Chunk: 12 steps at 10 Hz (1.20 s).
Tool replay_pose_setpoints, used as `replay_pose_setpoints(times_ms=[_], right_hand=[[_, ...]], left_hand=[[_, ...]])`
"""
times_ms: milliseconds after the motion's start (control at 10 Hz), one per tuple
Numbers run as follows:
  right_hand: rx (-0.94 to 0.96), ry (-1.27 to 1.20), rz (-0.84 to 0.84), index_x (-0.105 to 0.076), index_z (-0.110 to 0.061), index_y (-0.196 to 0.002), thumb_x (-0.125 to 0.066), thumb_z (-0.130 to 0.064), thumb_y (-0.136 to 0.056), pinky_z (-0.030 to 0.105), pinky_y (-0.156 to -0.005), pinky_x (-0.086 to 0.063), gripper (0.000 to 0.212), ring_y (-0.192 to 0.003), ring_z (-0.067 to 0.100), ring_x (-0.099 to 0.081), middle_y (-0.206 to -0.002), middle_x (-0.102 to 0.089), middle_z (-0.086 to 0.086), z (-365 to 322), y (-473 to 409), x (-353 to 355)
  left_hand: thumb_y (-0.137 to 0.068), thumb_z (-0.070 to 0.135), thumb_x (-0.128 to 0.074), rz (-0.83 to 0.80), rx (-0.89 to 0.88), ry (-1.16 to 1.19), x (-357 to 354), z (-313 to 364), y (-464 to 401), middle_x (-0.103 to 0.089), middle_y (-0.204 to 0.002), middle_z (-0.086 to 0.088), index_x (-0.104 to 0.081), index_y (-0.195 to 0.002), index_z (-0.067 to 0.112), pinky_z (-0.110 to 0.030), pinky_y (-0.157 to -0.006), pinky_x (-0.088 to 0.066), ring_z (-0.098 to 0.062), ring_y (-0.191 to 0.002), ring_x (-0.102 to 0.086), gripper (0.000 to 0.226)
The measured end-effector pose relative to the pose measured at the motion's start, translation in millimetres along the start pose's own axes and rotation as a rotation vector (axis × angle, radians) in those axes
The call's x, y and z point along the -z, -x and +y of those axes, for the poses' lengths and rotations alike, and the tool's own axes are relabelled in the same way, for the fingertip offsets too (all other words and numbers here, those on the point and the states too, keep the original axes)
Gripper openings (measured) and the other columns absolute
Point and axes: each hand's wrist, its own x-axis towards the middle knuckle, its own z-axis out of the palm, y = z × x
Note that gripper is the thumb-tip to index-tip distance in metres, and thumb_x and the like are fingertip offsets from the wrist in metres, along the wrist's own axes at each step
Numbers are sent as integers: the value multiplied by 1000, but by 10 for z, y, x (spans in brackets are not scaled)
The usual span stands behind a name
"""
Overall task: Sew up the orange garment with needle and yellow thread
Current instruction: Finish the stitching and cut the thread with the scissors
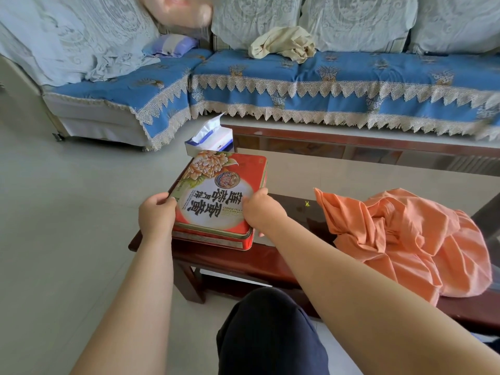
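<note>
A: While both arms reach forward, what do the hands grip?
B: The left hand (157, 212) clasps the near-left edge of the red mooncake tin (220, 196); the right hand (261, 211) clamps the tin's near-right edge, fingers curled over the lid.
A: And the orange garment (403, 244)?
B: Crumpled on the dark wooden table (243, 262), at three o'clock from the tin, apart from it. A tiny yellow thread scrap (307, 203) lies between them.
A: Anything beyond?
B: A tissue box (209, 140) at twelve o'clock, touching the tin's far edge, then the blue sofa (324, 85).
</note>
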Motion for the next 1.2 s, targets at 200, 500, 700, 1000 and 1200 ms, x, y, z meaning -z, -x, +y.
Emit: replay_pose_setpoints(times_ms=[200,500,700,1000,1200], right_hand=[[-85,18,-164,-27,-10,-145,-44,-28,-100,33,-74,-55,52,-82,23,-60,-120,-56,10,-180,-13,149],[58,190,-181,-24,-7,-142,-40,-55,-96,30,-52,-50,68,-53,16,-55,-82,-67,7,173,105,473],[190,549,55,-62,-15,-103,-48,-46,-95,32,-62,-54,34,-68,17,-63,-81,-68,2,576,386,1556],[-125,954,63,-7,-30,-151,-60,-30,-91,36,-79,-49,81,-123,35,-51,-157,-13,21,1483,486,2599],[7,626,234,-55,-11,-116,-42,-15,-92,32,-66,-44,27,-85,30,-59,-108,-63,14,1640,193,2503]], left_hand=[[-93,13,-57,-76,-22,-96,-10,-18,-116,-64,-126,-4,-66,-122,13,-28,-93,-44,-23,-114,-60,30],[-95,22,-53,57,-291,-633,-154,392,416,-42,-142,-13,-52,-135,18,-48,-105,-33,-36,-129,-34,40],[-96,29,-56,-560,-627,-380,-754,1003,1387,-63,-108,7,-63,-112,22,-28,-83,-46,-12,-101,-58,19],[-82,66,-58,-1037,-712,-837,-1742,974,2417,-33,-153,-6,-25,-149,32,-46,-96,-47,-32,-126,-51,82],[-97,37,-52,-724,-627,-487,-1917,866,2246,-67,-86,-3,-65,-85,18,-37,-73,-52,-25,-85,-64,25]])
